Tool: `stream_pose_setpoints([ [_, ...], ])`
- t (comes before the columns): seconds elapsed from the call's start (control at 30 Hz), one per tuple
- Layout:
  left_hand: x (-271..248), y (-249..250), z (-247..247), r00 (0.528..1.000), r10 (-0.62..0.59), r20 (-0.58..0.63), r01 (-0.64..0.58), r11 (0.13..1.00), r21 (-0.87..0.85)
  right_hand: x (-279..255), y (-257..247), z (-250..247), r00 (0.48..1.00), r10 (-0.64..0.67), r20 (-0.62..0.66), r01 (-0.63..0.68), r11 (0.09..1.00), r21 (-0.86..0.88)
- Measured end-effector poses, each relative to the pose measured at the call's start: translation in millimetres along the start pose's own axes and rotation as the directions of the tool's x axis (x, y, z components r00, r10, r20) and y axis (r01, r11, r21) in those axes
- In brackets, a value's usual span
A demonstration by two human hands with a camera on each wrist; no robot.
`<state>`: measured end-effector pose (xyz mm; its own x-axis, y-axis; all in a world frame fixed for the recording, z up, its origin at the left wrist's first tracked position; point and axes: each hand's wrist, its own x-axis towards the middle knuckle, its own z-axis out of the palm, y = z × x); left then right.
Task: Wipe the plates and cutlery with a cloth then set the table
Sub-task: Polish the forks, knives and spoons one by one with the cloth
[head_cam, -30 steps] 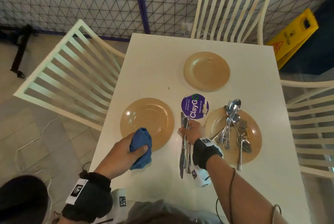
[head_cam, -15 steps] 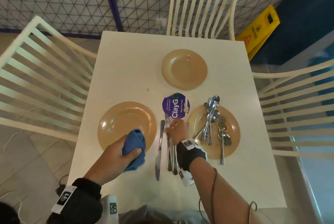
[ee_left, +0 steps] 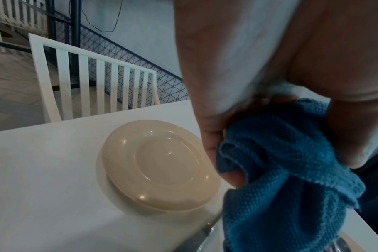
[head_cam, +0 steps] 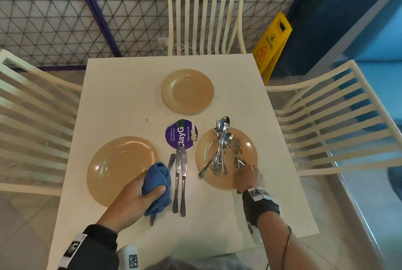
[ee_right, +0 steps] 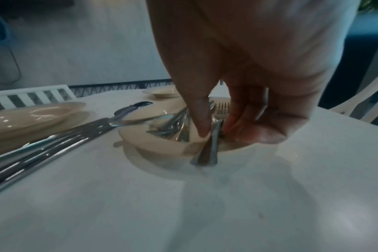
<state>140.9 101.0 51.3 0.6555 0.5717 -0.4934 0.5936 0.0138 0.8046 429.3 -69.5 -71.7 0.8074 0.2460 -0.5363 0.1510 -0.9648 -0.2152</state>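
Note:
Three tan plates sit on the white table (head_cam: 121,95): a left plate (head_cam: 117,167), a far plate (head_cam: 187,91) and a right plate (head_cam: 208,152) that carries a pile of forks and spoons (head_cam: 221,150). Three knives (head_cam: 181,182) lie side by side between the near plates. My left hand (head_cam: 141,195) grips a bunched blue cloth (head_cam: 157,180) over the left plate's right rim; this cloth (ee_left: 281,170) fills the left wrist view. My right hand (head_cam: 245,174) is at the right plate's near rim. There the thumb and fingers (ee_right: 202,119) pinch one cutlery handle (ee_right: 205,153); fork or spoon, I cannot tell.
A round purple sticker (head_cam: 181,134) is on the table's middle. White slatted chairs stand at the left (head_cam: 32,117), far (head_cam: 205,19) and right (head_cam: 330,121) sides. A yellow caution sign (head_cam: 272,43) stands on the floor beyond the far right corner.
My right hand has left the knives and moved right onto the cutlery in the right plate. The knives now lie loose on the table. The left hand still holds the cloth.

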Motion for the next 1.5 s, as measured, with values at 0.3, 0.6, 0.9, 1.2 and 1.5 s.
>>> stream_pose_setpoints([
  [0.3, 4, 35, 50, 0.997, -0.065, 0.046, 0.067, 0.996, -0.061, -10, -5, -31, 0.993, -0.094, 0.068, 0.097, 0.994, -0.041],
  [0.6, 6, 61, 92, 0.999, -0.046, 0.028, 0.048, 0.995, -0.083, -10, 8, -54, 0.972, -0.108, 0.208, 0.095, 0.993, 0.070],
  [0.9, 45, 89, 129, 0.994, -0.102, -0.026, 0.086, 0.932, -0.352, -43, 29, -106, 0.911, -0.384, 0.149, 0.299, 0.866, 0.401],
  [1.2, 71, 150, 186, 0.988, -0.125, -0.090, 0.048, 0.804, -0.592, -82, 27, -151, 0.728, -0.667, 0.161, 0.334, 0.550, 0.766],
  [1.5, 70, 185, 203, 0.978, -0.060, -0.197, -0.070, 0.804, -0.590, -76, 39, -178, 0.732, -0.672, 0.114, 0.378, 0.539, 0.753],
])
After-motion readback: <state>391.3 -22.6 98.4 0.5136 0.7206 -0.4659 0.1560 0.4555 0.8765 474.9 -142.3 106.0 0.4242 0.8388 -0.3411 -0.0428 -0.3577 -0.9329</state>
